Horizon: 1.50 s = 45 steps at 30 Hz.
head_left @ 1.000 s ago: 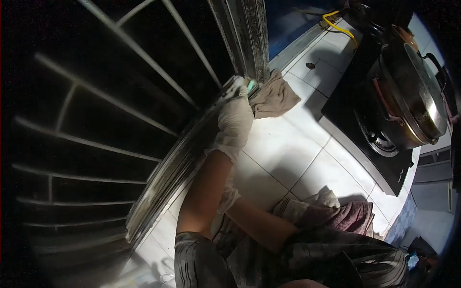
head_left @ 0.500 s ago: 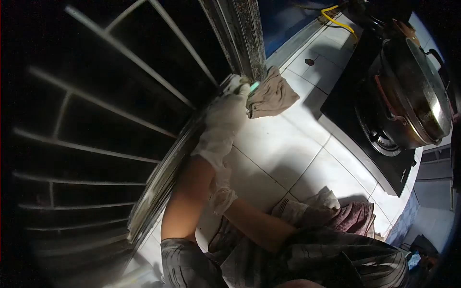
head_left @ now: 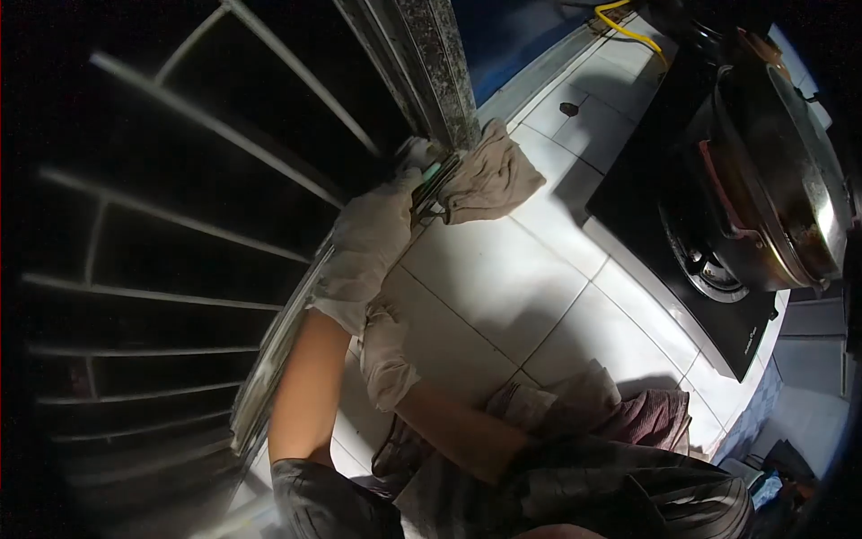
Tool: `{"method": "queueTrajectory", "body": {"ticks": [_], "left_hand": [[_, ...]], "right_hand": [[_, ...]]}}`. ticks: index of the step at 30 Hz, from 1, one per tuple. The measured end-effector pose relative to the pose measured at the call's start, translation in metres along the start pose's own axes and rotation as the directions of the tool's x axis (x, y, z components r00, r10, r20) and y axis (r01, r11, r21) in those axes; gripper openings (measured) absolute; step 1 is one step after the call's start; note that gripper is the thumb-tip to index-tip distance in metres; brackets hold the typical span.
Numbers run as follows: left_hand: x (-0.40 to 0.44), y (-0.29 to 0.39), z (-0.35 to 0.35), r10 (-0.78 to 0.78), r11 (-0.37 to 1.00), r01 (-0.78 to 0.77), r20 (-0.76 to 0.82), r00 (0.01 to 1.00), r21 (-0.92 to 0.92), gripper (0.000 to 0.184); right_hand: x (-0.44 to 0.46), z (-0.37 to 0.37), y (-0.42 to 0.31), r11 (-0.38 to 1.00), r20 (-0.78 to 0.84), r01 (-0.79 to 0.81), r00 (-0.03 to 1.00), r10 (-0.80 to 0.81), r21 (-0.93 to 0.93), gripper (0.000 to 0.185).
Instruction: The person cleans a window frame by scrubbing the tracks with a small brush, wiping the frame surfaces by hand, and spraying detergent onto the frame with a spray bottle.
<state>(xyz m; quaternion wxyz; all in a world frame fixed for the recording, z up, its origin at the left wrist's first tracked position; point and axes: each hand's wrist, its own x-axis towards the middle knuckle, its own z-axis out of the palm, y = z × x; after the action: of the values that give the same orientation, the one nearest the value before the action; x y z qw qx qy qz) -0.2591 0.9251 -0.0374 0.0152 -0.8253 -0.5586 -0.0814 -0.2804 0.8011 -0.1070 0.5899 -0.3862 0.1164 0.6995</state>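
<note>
My left hand (head_left: 373, 229), in a whitish glove, reaches up along the metal window frame (head_left: 283, 337). Its fingers close around a thing with a teal-green part (head_left: 431, 172); what kind it is stays unclear. Just beyond the fingertips is a pale, blurred patch at the foot of the frame post (head_left: 446, 81). Close to the right of that hand, a crumpled grey-brown cloth (head_left: 494, 180) lies on the tiles against the post. My right hand (head_left: 386, 346), gloved too, is low beside my left wrist, and its fingers are hidden.
White tiles (head_left: 476, 287) cover the counter. On the right, a black gas stove (head_left: 628, 220) carries a large lidded metal pot (head_left: 772, 180). A yellow hose (head_left: 637, 36) runs at the back. A maroon cloth (head_left: 651, 418) lies in front. Dark barred window grille (head_left: 197, 207) fills the left.
My left hand with the teal-green thing has shifted left and a little down along the frame. My right hand has moved left too. The whole view has shifted slightly.
</note>
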Motion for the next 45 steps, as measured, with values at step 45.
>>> {"method": "queueTrajectory", "body": {"ticks": [45], "left_hand": [[0.003,-0.011,0.017,-0.348,0.852,0.248,-0.144,0.926,-0.461,0.045]], "right_hand": [[0.004,-0.014,0.014,0.979,0.106,0.046,0.994,-0.025,-0.198,0.011]]}}
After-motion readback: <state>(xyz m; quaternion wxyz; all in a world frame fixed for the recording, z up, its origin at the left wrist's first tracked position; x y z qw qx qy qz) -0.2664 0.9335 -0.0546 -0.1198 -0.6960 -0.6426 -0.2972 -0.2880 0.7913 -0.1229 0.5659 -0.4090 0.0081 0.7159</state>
